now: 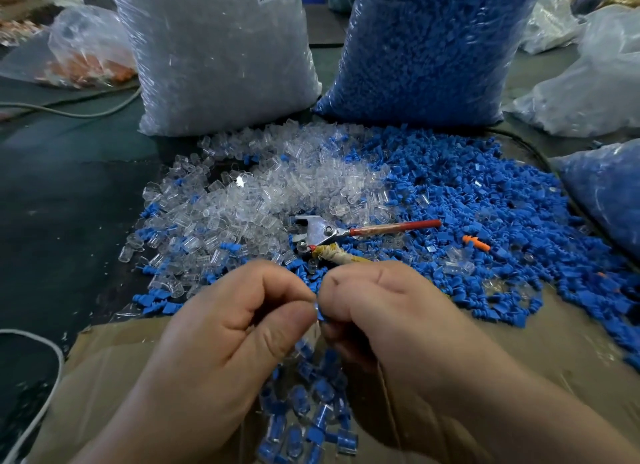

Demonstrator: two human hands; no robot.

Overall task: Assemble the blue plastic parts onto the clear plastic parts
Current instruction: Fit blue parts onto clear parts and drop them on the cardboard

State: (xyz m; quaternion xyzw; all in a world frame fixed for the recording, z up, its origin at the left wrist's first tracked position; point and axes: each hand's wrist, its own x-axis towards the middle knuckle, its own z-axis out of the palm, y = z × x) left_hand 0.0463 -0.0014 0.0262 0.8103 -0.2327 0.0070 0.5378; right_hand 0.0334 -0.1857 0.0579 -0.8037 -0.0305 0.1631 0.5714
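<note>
Blue plastic plug (320, 313) pinched in right hand (391, 318), pressed toward clear plastic cap (312, 330) pinched in left hand (235, 332); mid-joining, next likely needing a square, firm push.

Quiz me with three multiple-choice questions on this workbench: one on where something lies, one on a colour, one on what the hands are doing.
1. Where does the red-handled tool lie? A) where the loose clear parts meet the loose blue parts; B) in a drawer; C) on a wall hook.
2. What colour is the odd ribbed plug among the blue? A) green; B) orange; C) yellow.
3. What are the left hand and right hand doing? A) lying flat; B) pinching a blue-and-clear piece between them; C) gripping the tool.
Answers: A, it lies across that border; B, it stands out orange; B, both hands' fingers curl onto the piece.
</note>
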